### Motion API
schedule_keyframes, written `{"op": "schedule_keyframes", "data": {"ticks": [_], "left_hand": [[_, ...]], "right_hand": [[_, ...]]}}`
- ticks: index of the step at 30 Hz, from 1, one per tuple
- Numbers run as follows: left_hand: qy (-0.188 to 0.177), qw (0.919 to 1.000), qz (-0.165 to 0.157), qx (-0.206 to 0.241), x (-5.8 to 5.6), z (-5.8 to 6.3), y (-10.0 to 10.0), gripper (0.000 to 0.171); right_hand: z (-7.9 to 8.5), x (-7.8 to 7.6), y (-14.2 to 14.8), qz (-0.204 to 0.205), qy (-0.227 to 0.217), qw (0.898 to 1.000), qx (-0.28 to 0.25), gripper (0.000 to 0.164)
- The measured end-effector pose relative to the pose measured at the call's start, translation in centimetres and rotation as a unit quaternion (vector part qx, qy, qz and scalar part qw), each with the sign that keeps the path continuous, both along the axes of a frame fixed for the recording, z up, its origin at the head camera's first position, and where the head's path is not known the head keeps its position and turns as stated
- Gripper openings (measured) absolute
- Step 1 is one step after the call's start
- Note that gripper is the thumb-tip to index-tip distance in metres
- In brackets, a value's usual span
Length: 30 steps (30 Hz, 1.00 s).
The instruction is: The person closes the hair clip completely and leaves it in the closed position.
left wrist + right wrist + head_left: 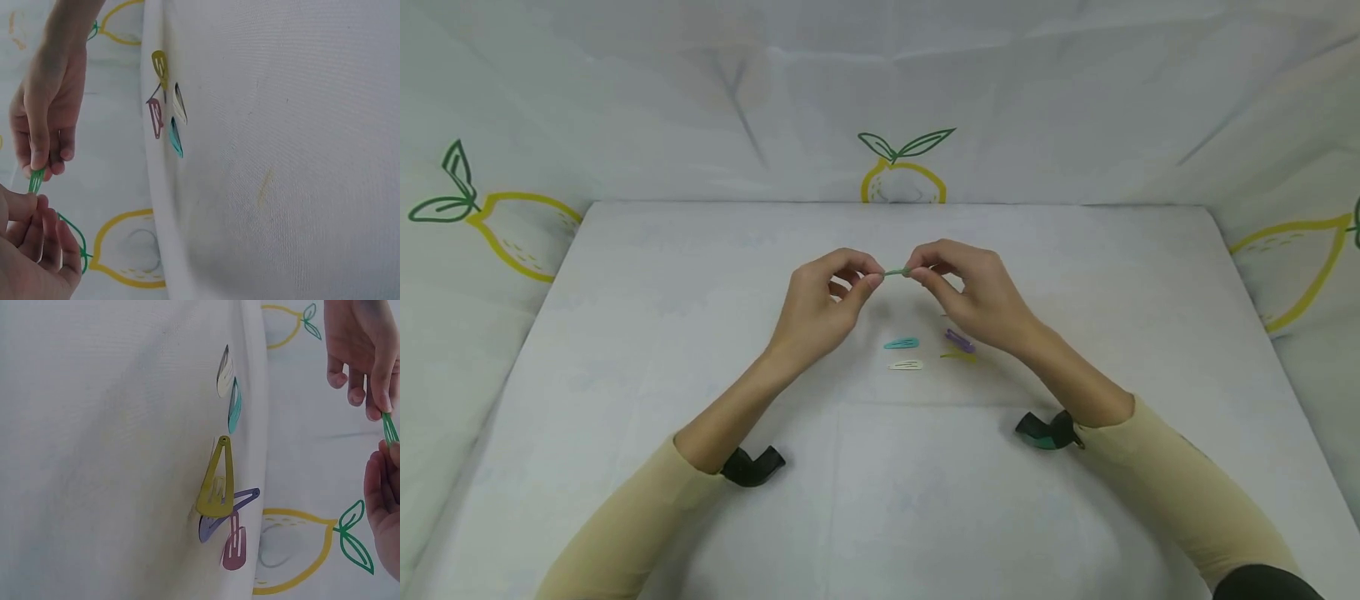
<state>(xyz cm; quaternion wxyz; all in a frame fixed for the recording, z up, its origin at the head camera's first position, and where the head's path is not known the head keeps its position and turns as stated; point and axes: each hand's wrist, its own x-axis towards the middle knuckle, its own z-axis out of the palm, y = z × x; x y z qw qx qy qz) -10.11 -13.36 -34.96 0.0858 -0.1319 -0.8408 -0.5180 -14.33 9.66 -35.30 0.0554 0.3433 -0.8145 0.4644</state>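
Note:
Above the table, a green snap hair clip (pixel 895 272) is stretched between both hands. My left hand (pixel 818 307) pinches one end between thumb and forefinger. On the other end the thumb and forefinger of my right hand (pixel 976 293) pinch as well. Their fingertips cover parts of the clip. Below the hands, a teal clip (pixel 901 343) and a white clip (pixel 906 365) lie side by side. To their right are a purple clip (pixel 958 340) and a yellow clip (pixel 957 357); the yellow overlaps the purple in the right wrist view, with a pink clip (pixel 229 557) beside them.
White cloth covers the table (pixel 835 517). Cloth walls with printed lemons (pixel 902 179) stand at the back and sides. A black device (pixel 752 467) sits at the left wrist and another black device (pixel 1047 431) at the right, both low over the table.

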Motion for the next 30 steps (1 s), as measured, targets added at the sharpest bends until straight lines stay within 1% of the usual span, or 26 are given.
{"op": "schedule_keyframes", "data": {"ticks": [4,10,12,15,17,19,22,26,30], "left_hand": [[-0.012,0.9999,-0.005,0.010,0.3,0.3,0.1,0.007],[-0.023,0.9995,-0.013,0.019,0.4,0.2,0.1,0.006],[-0.022,0.9995,-0.010,0.021,0.3,0.1,0.1,0.006],[-0.008,0.9997,-0.003,0.024,0.3,0.0,0.1,0.006],[0.008,0.9995,0.001,0.030,0.3,-0.1,0.1,0.006],[0.032,0.9989,0.004,0.033,0.2,-0.3,0.1,0.006],[0.084,0.9961,0.002,0.028,0.0,-0.5,0.0,0.006],[0.156,0.9877,-0.005,0.009,-0.2,-0.8,-0.1,0.008],[0.198,0.9802,-0.013,-0.002,-0.4,-1.0,-0.2,0.008]], "right_hand": [[0.1,0.0,0.1,0.009,-0.005,1.000,-0.006,0.006],[0.1,0.3,0.2,0.033,-0.033,0.998,-0.030,0.003],[0.1,0.3,0.2,0.036,-0.036,0.998,-0.034,0.004],[0.1,0.3,0.3,0.033,-0.039,0.998,-0.038,0.005],[0.2,0.3,0.3,0.031,-0.042,0.998,-0.041,0.005],[0.2,0.3,0.3,0.028,-0.049,0.998,-0.042,0.005],[0.3,0.3,0.4,0.027,-0.065,0.996,-0.051,0.006],[0.3,0.2,0.4,0.034,-0.095,0.992,-0.077,0.008],[0.4,0.1,0.4,0.039,-0.125,0.986,-0.101,0.008]]}}
